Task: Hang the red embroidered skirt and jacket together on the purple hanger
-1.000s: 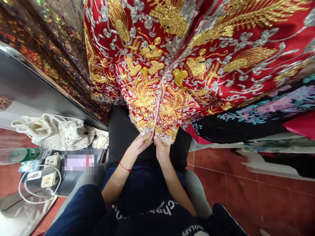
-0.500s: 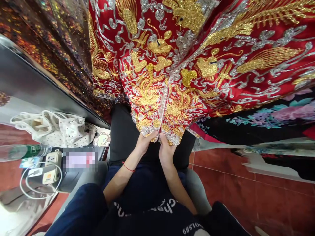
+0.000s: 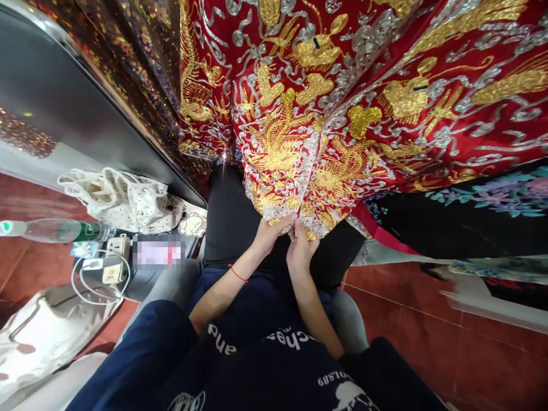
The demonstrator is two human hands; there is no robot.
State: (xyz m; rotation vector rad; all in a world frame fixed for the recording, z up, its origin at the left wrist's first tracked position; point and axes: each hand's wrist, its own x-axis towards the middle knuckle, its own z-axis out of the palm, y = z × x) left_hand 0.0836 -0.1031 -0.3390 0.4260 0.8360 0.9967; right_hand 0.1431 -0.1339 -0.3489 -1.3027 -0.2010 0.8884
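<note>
A red garment, thickly embroidered in gold and silver, spreads from the top of the view down over my lap. Its silver-edged front seam runs down to the lower hem between my hands. My left hand pinches the hem left of the seam, thumb on top. Just to the right, my right hand grips the same hem by the seam, its thumb and fingers meeting close to the left thumb. The fingertips are partly hidden under the cloth.
Brown sequined fabric hangs at the left beside a dark metal-edged panel. A white dotted cloth bag, plastic bottle, power strip and coiled white cable lie left. Black floral fabric hangs right.
The view has shifted, so the garment appears farther right and higher. My two hands have drawn closer together at the hem, the right fingers now bent in toward the left thumb.
</note>
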